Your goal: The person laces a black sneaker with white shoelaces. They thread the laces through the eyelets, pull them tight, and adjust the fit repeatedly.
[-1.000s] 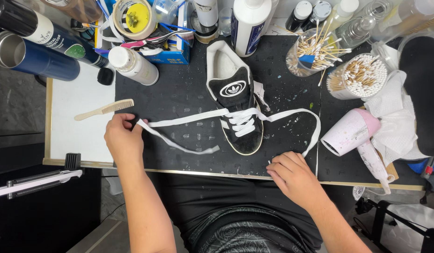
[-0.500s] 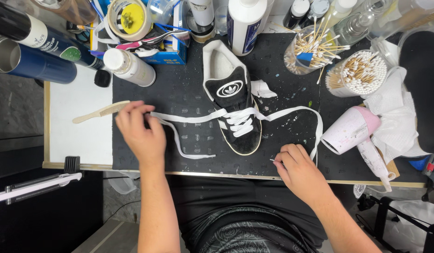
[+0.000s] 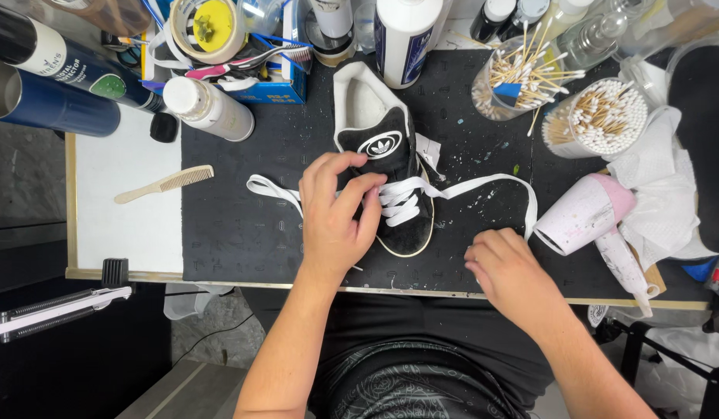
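Black shoe [image 3: 390, 143], white laces [image 3: 402, 203]

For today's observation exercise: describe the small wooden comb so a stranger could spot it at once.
Start at the black work mat under the black suede shoe with white laces. Just past the mat's left edge lies a white board, and the small tan wooden comb rests on it at a slant. It is the only flat, toothed thing there; its neighbours are round cans.

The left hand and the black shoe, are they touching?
Touching. The head view shows the left hand with its fingers lying on the white laces and tongue of the black shoe.
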